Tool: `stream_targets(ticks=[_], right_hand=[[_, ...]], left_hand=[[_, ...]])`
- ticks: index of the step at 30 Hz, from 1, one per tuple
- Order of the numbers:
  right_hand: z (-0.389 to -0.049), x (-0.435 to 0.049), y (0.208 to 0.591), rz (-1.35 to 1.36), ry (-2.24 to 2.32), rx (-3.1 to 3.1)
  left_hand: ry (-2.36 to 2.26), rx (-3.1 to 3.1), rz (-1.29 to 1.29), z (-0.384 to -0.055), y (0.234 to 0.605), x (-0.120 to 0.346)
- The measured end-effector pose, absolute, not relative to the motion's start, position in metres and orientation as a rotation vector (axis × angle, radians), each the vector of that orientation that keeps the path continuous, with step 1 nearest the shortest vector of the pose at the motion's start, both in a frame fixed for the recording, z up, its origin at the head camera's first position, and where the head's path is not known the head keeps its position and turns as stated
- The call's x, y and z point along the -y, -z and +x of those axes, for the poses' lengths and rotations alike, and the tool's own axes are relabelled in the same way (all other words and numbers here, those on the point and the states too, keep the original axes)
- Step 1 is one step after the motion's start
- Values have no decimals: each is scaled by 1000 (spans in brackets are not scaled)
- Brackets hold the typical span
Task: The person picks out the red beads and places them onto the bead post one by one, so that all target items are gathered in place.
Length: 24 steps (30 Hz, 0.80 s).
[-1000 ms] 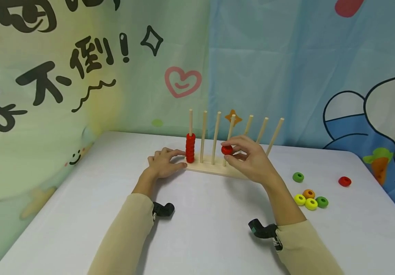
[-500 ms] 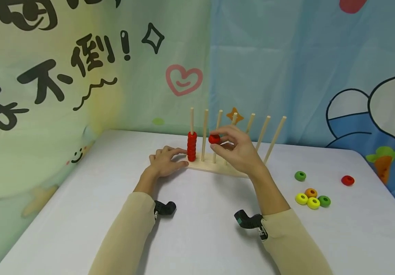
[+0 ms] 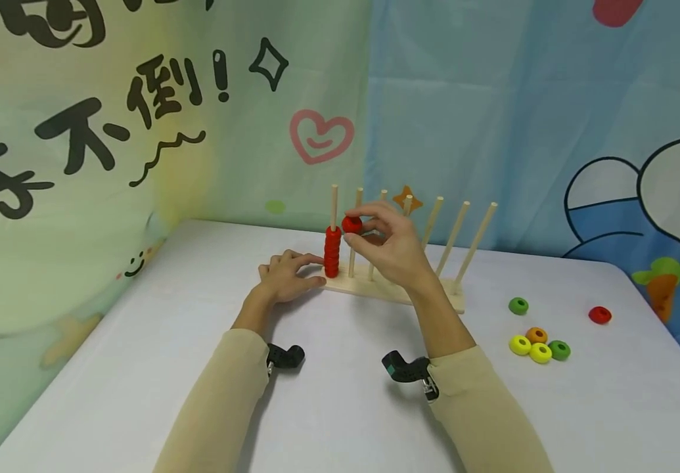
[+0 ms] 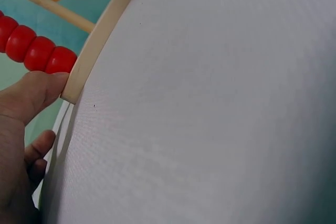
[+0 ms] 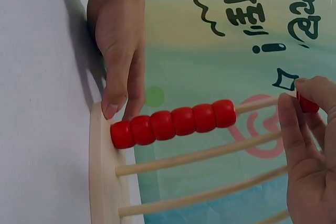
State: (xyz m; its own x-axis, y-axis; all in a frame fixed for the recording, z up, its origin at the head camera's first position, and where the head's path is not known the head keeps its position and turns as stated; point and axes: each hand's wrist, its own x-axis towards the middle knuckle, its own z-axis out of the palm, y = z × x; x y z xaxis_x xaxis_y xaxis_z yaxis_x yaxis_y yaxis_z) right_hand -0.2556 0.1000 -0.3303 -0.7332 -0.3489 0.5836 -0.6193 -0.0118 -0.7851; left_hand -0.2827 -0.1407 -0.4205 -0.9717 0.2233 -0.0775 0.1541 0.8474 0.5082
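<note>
A wooden peg stand (image 3: 387, 291) with a row of upright pegs stands toward the back of the table. Its leftmost peg carries a stack of several red beads (image 3: 332, 253), and the other pegs are bare. My left hand (image 3: 285, 276) holds the stand's left end, thumb (image 4: 44, 87) in front and index finger behind, close beside the lowest bead. Between thumb and fingertips, my right hand (image 3: 391, 246) pinches a single red bead (image 3: 351, 225). That bead is raised just right of the stacked peg, near its upper part; in the right wrist view the fingers partly cover it (image 5: 308, 104).
On the right of the white table (image 3: 328, 407) lie loose beads: a green bead (image 3: 518, 305), a red bead (image 3: 600, 315), and a cluster of yellow (image 3: 541, 353), orange (image 3: 537, 336) and green beads. A printed cloth (image 3: 464, 98) hangs behind the table.
My right hand has moved left along the pegs and a little upward with the red bead, from the middle pegs to beside the stacked one. My left hand stays on the stand's end.
</note>
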Motion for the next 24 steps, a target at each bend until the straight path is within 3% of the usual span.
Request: stream_targets(ticks=[24], right_hand=[[-270, -62, 307, 812, -1673, 1932]], left_hand=[[-792, -2904, 297, -283, 423, 142]])
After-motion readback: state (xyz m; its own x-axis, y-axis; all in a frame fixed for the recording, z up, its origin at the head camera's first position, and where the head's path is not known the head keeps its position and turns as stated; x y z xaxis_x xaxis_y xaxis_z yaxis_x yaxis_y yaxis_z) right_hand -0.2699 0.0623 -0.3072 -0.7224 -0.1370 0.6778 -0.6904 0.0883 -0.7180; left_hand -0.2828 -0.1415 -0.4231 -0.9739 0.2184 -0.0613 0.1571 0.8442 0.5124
